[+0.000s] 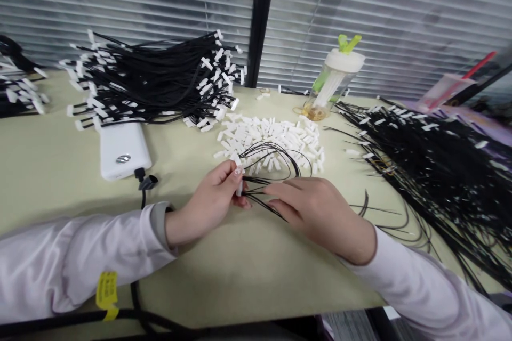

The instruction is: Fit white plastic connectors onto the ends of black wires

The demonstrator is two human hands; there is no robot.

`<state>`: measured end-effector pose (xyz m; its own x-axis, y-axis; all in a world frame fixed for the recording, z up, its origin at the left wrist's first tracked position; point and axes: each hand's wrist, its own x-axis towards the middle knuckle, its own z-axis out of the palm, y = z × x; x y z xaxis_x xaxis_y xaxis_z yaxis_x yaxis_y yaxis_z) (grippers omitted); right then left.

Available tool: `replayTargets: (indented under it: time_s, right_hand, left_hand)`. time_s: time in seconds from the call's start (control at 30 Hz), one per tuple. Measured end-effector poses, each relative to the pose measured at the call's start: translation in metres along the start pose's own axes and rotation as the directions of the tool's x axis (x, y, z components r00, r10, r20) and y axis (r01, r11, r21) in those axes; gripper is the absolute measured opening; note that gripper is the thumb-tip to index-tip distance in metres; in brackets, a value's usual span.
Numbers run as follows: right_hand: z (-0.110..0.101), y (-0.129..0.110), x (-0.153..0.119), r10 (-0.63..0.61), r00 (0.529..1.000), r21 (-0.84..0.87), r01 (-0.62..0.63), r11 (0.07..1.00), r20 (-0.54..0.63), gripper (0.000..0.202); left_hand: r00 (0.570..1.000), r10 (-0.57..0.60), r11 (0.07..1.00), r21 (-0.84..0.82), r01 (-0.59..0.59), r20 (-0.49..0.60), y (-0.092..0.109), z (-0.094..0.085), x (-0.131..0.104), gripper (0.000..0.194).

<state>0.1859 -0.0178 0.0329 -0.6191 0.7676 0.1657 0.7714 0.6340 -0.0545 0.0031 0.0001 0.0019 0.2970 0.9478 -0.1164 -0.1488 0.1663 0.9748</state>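
Note:
Between thumb and fingers my left hand (212, 194) pinches a white plastic connector housing (239, 187), held upright above the table. Thin black wires (298, 162) run out of its right side and loop back in an arc. My right hand (320, 210) closes its thumb and index finger on some of these wires, a short way right of the housing. The wire ends under the right fingers are hidden. Just behind both hands lies a loose heap of small white connector housings (272, 136).
Bundled black cables with white connectors (156, 77) are stacked at the back left. A white power bank (124, 152) with a plugged-in cable lies before them. Loose black wires (440, 165) cover the right side. A clear bottle (330, 85) and a cup with a red straw (444, 90) stand behind.

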Motion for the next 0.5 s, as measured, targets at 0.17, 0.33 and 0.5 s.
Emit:
replayTargets:
  time_s: [0.17, 0.33, 0.5]
  right_hand:
    - [0.0026, -0.002, 0.0027, -0.041, 0.999, 0.031, 0.042, 0.999, -0.001, 0.021]
    - [0.0059, -0.0029, 0.0037, -0.093, 0.994, -0.041, 0.09, 0.995, -0.055, 0.021]
    - [0.0061, -0.0062, 0.0018, -0.176, 0.975, -0.152, 0.155, 0.976, -0.138, 0.016]
  left_hand:
    - [1.0, 0.016, 0.999, 0.042, -0.016, 0.008, -0.0009, -0.0009, -0.0004, 0.021]
    - [1.0, 0.019, 0.99, 0.14, -0.022, 0.022, 0.0012, -0.0008, -0.0025, 0.024]
    - [0.998, 0.055, 0.969, 0.239, -0.06, 0.029, 0.0019, -0.0007, -0.0033, 0.024]
